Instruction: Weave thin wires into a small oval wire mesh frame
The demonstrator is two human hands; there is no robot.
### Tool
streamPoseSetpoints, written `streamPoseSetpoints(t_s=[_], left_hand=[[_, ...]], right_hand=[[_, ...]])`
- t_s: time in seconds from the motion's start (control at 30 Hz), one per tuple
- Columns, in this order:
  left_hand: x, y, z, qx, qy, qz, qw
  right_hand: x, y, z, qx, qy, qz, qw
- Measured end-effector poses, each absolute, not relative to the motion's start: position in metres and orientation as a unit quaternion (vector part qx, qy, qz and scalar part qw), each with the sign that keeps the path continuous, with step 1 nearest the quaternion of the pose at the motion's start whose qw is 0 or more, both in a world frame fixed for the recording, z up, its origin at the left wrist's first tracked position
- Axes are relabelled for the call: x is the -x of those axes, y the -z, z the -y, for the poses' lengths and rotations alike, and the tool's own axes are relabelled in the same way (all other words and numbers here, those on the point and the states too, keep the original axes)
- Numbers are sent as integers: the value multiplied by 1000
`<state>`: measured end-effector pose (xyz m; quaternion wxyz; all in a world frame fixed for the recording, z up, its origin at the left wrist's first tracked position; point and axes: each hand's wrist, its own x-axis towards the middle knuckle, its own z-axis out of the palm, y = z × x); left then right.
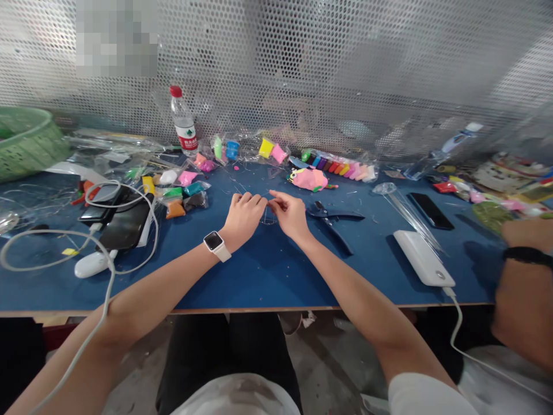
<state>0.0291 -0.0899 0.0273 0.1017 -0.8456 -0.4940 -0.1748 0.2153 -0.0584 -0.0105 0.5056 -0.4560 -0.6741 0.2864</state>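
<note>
My left hand point(244, 216), with a white smartwatch point(215, 242) on its wrist, rests on the blue table point(268, 271) with its fingers curled. My right hand point(288, 213) meets it fingertip to fingertip in a pinch. Between them is a thin bent wire point(268, 218), hard to make out. Black pliers point(332, 219) lie just right of my right hand. A pink clay figure point(307, 178) sits behind the hands.
Clay packets in many colours point(185, 190) and a row of clay sticks point(341, 167) lie at the back. A water bottle point(184, 122), phones with white cables point(123, 222), a white power bank point(423, 257), a black phone point(430, 210) and a green basket point(26, 141) surround. Another person's arm point(525, 288) is at right.
</note>
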Motion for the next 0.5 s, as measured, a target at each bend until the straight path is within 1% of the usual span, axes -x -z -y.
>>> streamPoseSetpoints(t_s=[0.17,0.4,0.5], left_hand=[[-30,-26,87,832,197,517,45],[-26,-31,84,818,242,514,-88],[-24,-30,83,818,259,505,-96]], right_hand=[[-216,12,58,441,-293,668,524],[-219,6,61,434,-259,701,504],[-219,6,60,440,-270,694,502]])
